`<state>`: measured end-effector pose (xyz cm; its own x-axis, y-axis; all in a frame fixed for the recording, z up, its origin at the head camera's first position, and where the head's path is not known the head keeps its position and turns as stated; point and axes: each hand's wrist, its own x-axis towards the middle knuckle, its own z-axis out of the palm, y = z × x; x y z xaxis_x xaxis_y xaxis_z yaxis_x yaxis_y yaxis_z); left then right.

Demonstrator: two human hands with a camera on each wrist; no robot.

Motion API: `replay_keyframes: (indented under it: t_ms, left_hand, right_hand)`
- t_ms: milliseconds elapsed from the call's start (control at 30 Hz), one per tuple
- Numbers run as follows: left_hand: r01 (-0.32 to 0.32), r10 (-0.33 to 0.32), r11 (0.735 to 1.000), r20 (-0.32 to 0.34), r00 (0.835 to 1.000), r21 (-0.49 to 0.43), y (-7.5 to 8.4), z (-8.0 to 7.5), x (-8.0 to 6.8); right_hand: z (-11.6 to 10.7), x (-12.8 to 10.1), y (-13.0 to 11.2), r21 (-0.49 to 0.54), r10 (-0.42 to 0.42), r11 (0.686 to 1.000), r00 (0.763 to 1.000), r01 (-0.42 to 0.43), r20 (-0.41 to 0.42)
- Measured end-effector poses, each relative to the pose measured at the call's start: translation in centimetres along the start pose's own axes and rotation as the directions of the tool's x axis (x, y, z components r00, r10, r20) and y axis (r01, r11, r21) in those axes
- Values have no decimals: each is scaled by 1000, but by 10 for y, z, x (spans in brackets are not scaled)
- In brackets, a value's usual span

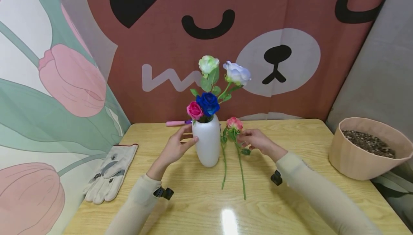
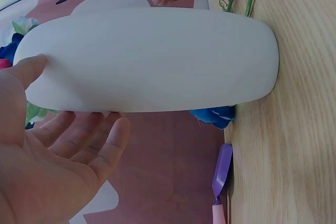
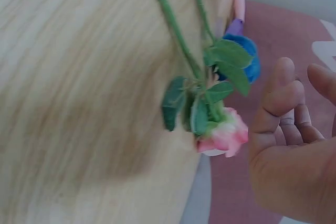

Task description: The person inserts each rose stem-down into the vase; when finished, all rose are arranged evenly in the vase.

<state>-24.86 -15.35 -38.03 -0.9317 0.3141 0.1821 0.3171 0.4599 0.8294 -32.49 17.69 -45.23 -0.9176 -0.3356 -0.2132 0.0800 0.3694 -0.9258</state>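
Roses lie and stand near the middle of the wooden counter (image 1: 290, 199): a white vase (image 1: 206, 142) stands upright there holding 4 blooms, a magenta rose (image 1: 194, 110) and a blue rose (image 1: 208, 103) at its mouth, a pale green rose (image 1: 208, 64) and a lavender rose (image 1: 237, 73) higher up. The left hand (image 1: 175, 146) rests against the vase's left side, thumb and straight fingers touching it, grip released. Just right of the vase 2 stems lie on the counter, one ending in a pink rose (image 1: 234, 123). The right hand (image 1: 258, 141) sits beside that bloom, fingers loosely bent, holding nothing. Work gloves (image 1: 111, 173) lie left; a pot of soil (image 1: 368, 149) stands right.
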Motion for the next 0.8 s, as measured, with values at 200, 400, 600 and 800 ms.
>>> replay_keyframes:
  t_ms: [200,400,600,800]
  left_hand:
    - [8,-8,1000,-1,1000,5,-23,3,9]
    - [1,-1,1000,-10,1000,-7,-34,4,12]
    - [-6,6,1000,-14,1000,-3,-35,4,10]
    - [-12,12,1000,-19,1000,7,-34,4,10]
  right_hand:
    - [1,2,12,-52,10,999,1000,-11,-7]
    - [4,1,22,-128,6,992,1000,-7,-13]
    - [7,4,34,-144,24,989,999,-29,-37]
    - [10,4,38,-127,53,990,997,-60,-53]
